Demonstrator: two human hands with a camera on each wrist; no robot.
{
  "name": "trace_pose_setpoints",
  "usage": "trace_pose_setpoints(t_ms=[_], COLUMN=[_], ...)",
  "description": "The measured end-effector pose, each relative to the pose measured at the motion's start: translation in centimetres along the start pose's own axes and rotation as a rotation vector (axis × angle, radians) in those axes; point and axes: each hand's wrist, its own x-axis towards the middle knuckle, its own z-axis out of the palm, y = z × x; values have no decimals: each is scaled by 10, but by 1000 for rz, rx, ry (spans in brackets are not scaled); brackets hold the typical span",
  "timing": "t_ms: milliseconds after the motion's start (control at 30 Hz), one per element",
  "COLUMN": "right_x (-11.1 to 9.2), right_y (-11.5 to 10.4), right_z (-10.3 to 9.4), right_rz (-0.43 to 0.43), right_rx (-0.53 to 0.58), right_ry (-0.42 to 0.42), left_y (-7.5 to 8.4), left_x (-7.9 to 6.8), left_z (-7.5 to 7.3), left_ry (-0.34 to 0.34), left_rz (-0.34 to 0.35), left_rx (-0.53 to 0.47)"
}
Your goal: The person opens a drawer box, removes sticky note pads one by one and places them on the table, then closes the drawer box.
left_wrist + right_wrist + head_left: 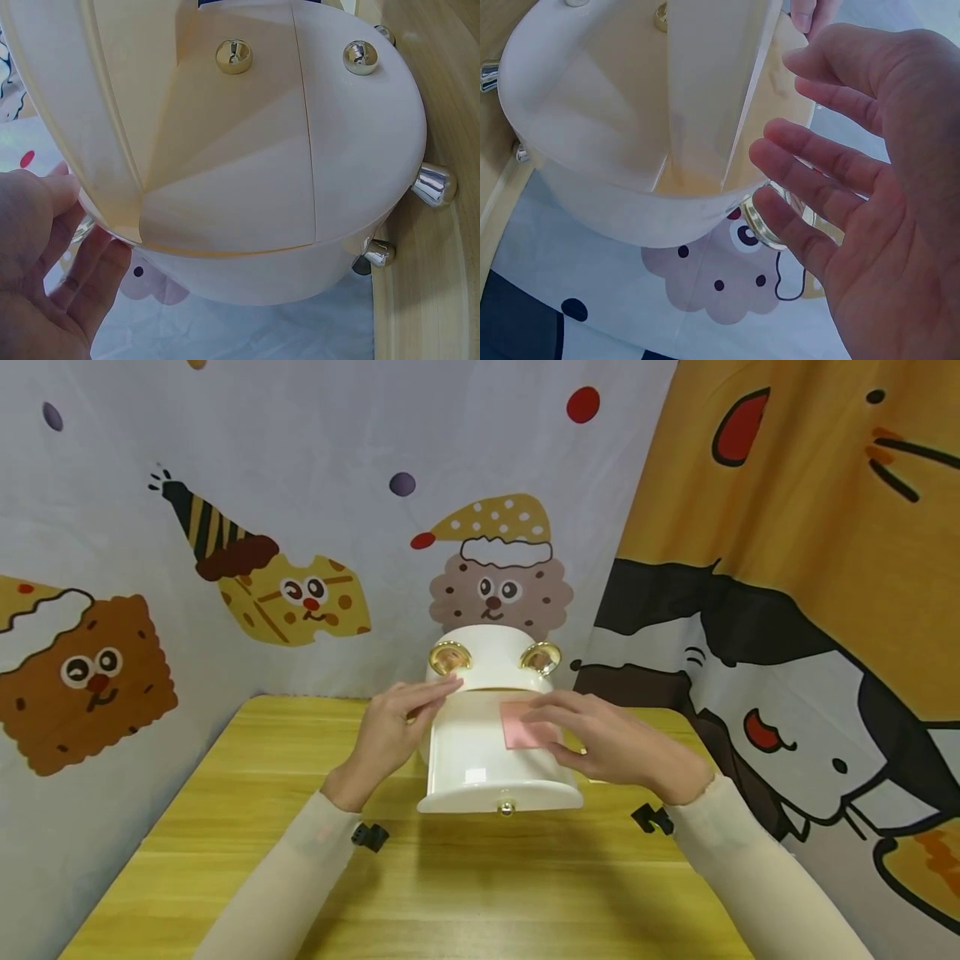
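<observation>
A glossy white rounded box (480,760) with gold knobs, gold feet and two gold ear-like rings (451,657) stands on the table. A raised white panel (709,82) shows on it in the right wrist view. My left hand (395,727) is at its left side, fingers extended, fingertips touching the rim in the left wrist view. A pink square (516,727) is on the box's white surface, partly behind the fingers of my right hand (611,739). Those fingers are spread and loosely bent; whether they touch the pink square cannot be told.
The wooden table (225,843) extends around the box. Behind it hangs a pale cloth (315,468) printed with cartoon snacks, and an orange cartoon-printed cloth (847,568) hangs at the right. Small black devices (370,837) sit at both wrists.
</observation>
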Motion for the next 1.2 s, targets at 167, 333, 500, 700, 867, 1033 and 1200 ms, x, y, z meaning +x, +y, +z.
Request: trace_pose_setpoints(t_ms=[167, 333, 500, 700, 867, 1033, 1200], right_x=[8, 15, 19, 23, 26, 29, 33], right_y=[-2, -5, -5, -3, -4, -5, -5], right_z=[-1, 0, 3, 8, 11, 12, 12], right_rz=[-36, -8, 3, -17, -18, -17, 2], right_rx=[17, 46, 63, 45, 61, 67, 85], right_ry=[-12, -60, -82, -82, -97, -112, -143], left_y=[1, 0, 1, 2, 1, 0, 0], left_x=[1, 1, 1, 0, 0, 1, 0], left_z=[-1, -1, -1, -1, 0, 0, 0], left_ry=[1, 7, 5, 12, 6, 2, 2], left_rz=[9, 15, 15, 18, 10, 8, 8], left_rx=[1, -5, -1, 5, 17, 17, 9])
